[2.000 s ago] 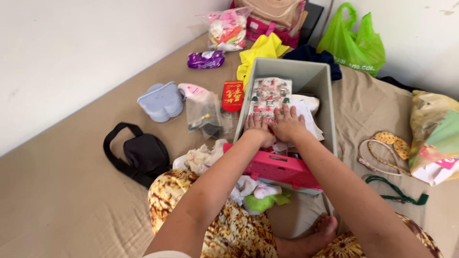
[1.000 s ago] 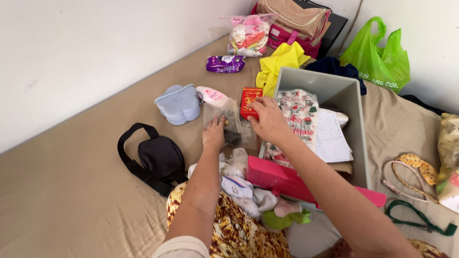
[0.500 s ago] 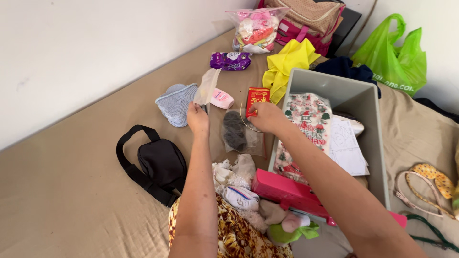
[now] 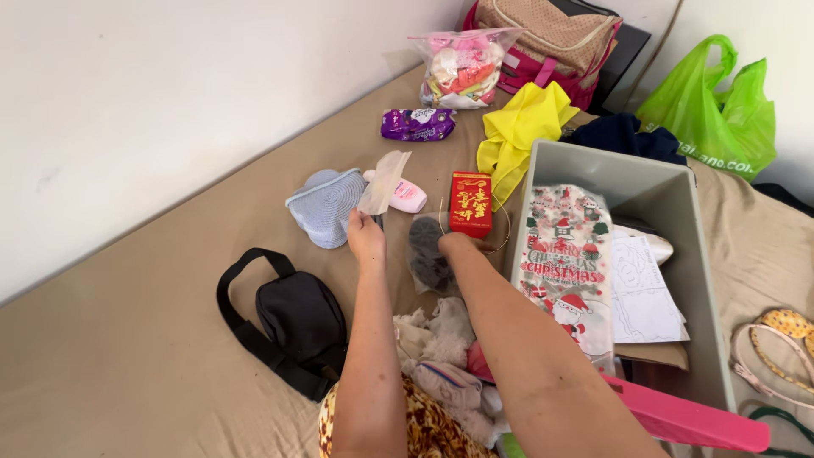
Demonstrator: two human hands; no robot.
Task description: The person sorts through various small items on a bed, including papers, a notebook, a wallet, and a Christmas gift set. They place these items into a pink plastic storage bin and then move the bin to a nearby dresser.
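Observation:
My left hand (image 4: 366, 235) is raised over the tan mattress and pinches a small clear plastic bag (image 4: 381, 181) by its lower edge. My right hand (image 4: 456, 245) is just right of it, fingers closed on a thin wire hoop (image 4: 506, 227) that loops around a red packet (image 4: 471, 203). Under that hand lies a clear bag of dark items (image 4: 426, 254). A pink bottle (image 4: 408, 198) and a blue knitted hat (image 4: 326, 204) lie behind my left hand.
A grey box (image 4: 663, 183) to the right holds a festive printed bag (image 4: 564, 254) and papers; a pink lid (image 4: 688, 421) leans at its near end. A black pouch (image 4: 298, 319) lies left, small clothes (image 4: 434, 341) near my lap. Purple pack (image 4: 417, 125), yellow cloth (image 4: 526, 127), green bag (image 4: 712, 119) sit at the back.
Both hands left the grey box and moved left. My left hand picked up the small clear bag; my right hand went to the red packet, then drew back near the dark-item bag.

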